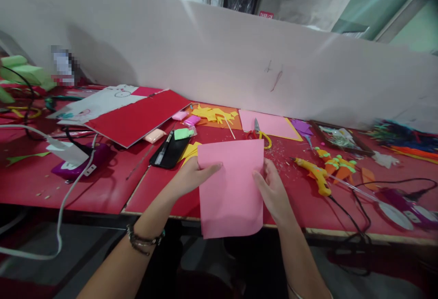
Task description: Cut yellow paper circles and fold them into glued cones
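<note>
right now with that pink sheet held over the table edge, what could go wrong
The pink sheet is pinched only at its side edges by the left hand and right hand, and its lower part hangs past the table edge, so it could sag or crease. The glue gun lies close to the right hand, with its cord trailing nearby; a sweep of the arm might snag it.

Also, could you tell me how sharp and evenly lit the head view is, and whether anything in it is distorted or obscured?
In the head view, the pink paper sheet and both hands, left hand and right hand, are fairly sharp; the edges smear, notably the pipe cleaners at right; the white partition bows from lens distortion; light streaks cross the top; a pixelated patch hides something at left.
</note>
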